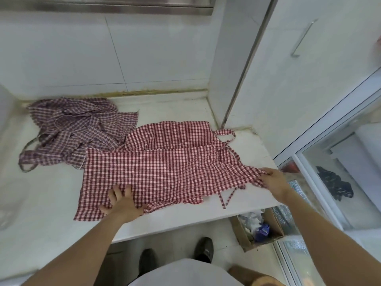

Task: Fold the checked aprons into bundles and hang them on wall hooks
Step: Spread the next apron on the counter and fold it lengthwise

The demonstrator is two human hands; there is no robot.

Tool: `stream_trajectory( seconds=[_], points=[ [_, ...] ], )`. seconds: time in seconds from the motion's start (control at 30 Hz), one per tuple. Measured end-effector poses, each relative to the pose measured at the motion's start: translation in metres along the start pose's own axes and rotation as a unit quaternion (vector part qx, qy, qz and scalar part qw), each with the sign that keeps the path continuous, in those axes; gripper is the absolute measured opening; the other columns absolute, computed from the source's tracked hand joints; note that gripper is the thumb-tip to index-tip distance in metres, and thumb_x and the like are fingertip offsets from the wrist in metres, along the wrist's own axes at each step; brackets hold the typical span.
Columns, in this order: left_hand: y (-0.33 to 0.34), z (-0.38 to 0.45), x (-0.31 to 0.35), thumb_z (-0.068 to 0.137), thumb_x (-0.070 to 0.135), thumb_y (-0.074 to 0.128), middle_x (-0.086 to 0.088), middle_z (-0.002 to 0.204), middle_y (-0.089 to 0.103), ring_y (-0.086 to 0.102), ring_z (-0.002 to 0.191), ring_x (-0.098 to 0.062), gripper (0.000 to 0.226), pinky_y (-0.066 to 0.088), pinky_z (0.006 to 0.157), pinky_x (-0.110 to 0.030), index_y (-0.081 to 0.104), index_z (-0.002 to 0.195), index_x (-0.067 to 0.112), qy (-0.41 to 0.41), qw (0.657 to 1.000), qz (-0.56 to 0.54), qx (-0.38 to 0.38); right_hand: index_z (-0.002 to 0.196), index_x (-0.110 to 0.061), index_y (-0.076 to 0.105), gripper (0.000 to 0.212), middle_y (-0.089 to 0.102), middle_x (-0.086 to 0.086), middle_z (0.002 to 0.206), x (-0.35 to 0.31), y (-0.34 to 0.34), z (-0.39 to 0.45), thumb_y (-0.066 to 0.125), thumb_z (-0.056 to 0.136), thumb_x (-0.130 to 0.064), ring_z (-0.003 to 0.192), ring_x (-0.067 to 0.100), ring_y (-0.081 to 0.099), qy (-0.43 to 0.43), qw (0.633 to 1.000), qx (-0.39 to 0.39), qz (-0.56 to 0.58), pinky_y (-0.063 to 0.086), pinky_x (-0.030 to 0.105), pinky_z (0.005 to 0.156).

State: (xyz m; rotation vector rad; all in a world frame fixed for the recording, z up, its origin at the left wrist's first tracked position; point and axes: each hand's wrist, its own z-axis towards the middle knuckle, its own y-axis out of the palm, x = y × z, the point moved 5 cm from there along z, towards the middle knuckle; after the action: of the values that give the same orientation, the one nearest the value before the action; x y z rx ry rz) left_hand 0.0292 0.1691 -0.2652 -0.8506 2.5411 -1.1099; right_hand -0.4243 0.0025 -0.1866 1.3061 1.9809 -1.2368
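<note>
White countertop point(51, 203): both aprons are still laid on it; no wall hooks are seen. Red checked apron point(160, 166), spread nearly flat at centre, is judged barely begun (no bundle yet). Purple checked apron point(72, 129), crumpled behind-left, is untouched. Left hand point(121, 201) is pressed flat, fingers spread, on the near hem. Right hand point(274, 181) is pinched on the apron's right corner.

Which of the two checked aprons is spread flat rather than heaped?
The brighter red-and-white checked apron nearest the person, under the left hand and gripped by the right hand. The duller purplish apron lies crumpled behind.
</note>
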Motion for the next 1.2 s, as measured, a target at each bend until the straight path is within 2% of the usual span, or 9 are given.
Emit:
stream_trajectory(
  seconds=[0.27,0.37,0.47,0.6,0.73,0.83,0.97,1.07,1.2],
  points=[
    [-0.004,-0.010,0.019,0.081,0.071,0.058,-0.017,0.156,-0.009,-0.003,0.147,-0.039,0.110,0.021,0.114,-0.066,-0.010,0.151,0.020,0.010,0.999,0.034,-0.011,0.081,-0.013,0.071,0.023,0.068,0.002,0.074,-0.058,-0.099,0.025,0.082,0.068,0.002,0.068,0.023,0.062,-0.181,0.908,0.158,-0.343,0.046,0.027,0.063],
    [0.003,-0.021,0.035,0.079,0.071,0.060,-0.018,0.155,-0.005,0.000,0.147,-0.039,0.112,0.024,0.114,-0.065,-0.009,0.151,0.020,0.016,0.998,0.058,-0.017,0.103,-0.012,0.066,0.036,0.068,0.017,0.097,-0.045,-0.107,0.043,0.081,0.071,-0.005,0.085,0.032,0.065,-0.072,0.881,0.201,-0.422,0.056,0.040,0.073],
    [0.005,-0.032,0.042,0.076,0.072,0.063,-0.018,0.157,-0.004,0.002,0.147,-0.039,0.114,0.024,0.114,-0.063,-0.004,0.152,0.022,0.023,0.997,0.066,-0.026,0.139,-0.011,0.040,0.066,0.038,0.029,0.139,-0.048,-0.083,0.037,0.070,0.081,-0.006,0.127,0.048,0.040,0.021,0.845,0.212,-0.491,0.037,0.060,0.105],
    [0.000,-0.043,0.042,0.076,0.070,0.066,-0.016,0.161,-0.001,0.005,0.148,-0.038,0.106,0.019,0.117,-0.058,0.008,0.153,0.026,0.067,0.995,0.052,-0.043,0.136,-0.009,0.050,0.056,0.052,0.021,0.133,-0.087,0.011,0.017,0.060,0.082,0.002,0.119,0.038,0.052,-0.174,0.906,0.070,-0.380,0.043,0.042,0.100],
    [-0.016,-0.052,0.039,0.087,0.061,0.060,-0.008,0.153,0.033,0.036,0.138,-0.027,0.069,0.034,0.112,-0.041,0.044,0.143,0.025,0.108,0.990,-0.035,-0.078,0.129,-0.016,0.062,0.034,0.054,0.007,0.139,-0.087,0.128,-0.025,0.061,0.094,-0.017,0.127,0.023,0.052,-0.294,0.870,-0.152,-0.365,0.035,0.031,0.114],
    [-0.043,-0.051,0.022,0.094,0.039,0.061,-0.007,0.112,0.069,0.062,0.093,-0.019,0.025,0.048,0.085,-0.032,0.064,0.102,0.015,0.091,0.965,-0.230,0.091,0.154,-0.029,0.031,0.074,0.013,0.002,0.164,-0.055,0.190,-0.037,0.068,0.091,-0.040,0.149,0.027,0.019,-0.234,0.853,-0.258,-0.388,0.017,0.041,0.122],
    [-0.059,-0.047,-0.036,0.090,0.028,0.066,-0.018,0.118,0.060,0.056,0.109,-0.035,0.040,0.048,0.093,-0.047,0.052,0.120,0.005,-0.039,0.895,-0.323,0.303,0.156,-0.043,0.000,0.120,-0.008,-0.001,0.165,-0.029,0.217,-0.040,0.085,0.071,-0.044,0.151,0.038,-0.008,-0.175,0.806,-0.257,-0.503,0.007,0.066,0.118],
    [-0.041,-0.025,-0.066,0.091,0.049,0.063,-0.023,0.137,0.052,0.051,0.122,-0.040,0.071,0.043,0.103,-0.047,0.044,0.138,-0.002,-0.150,0.872,-0.442,0.147,0.154,-0.042,-0.010,0.134,-0.004,0.000,0.163,-0.026,0.217,-0.044,0.091,0.066,-0.031,0.150,0.038,-0.007,-0.136,0.787,-0.233,-0.555,0.011,0.073,0.113],
    [-0.032,-0.021,-0.046,0.098,0.065,0.032,-0.019,0.119,0.064,0.060,0.102,-0.033,0.069,0.045,0.096,-0.045,0.059,0.115,0.003,-0.125,0.789,-0.598,-0.063,0.147,-0.041,-0.031,0.157,-0.014,0.008,0.160,-0.021,0.215,-0.044,0.096,0.057,-0.023,0.148,0.044,-0.008,-0.073,0.748,-0.226,-0.620,0.021,0.073,0.111]
  ],
)
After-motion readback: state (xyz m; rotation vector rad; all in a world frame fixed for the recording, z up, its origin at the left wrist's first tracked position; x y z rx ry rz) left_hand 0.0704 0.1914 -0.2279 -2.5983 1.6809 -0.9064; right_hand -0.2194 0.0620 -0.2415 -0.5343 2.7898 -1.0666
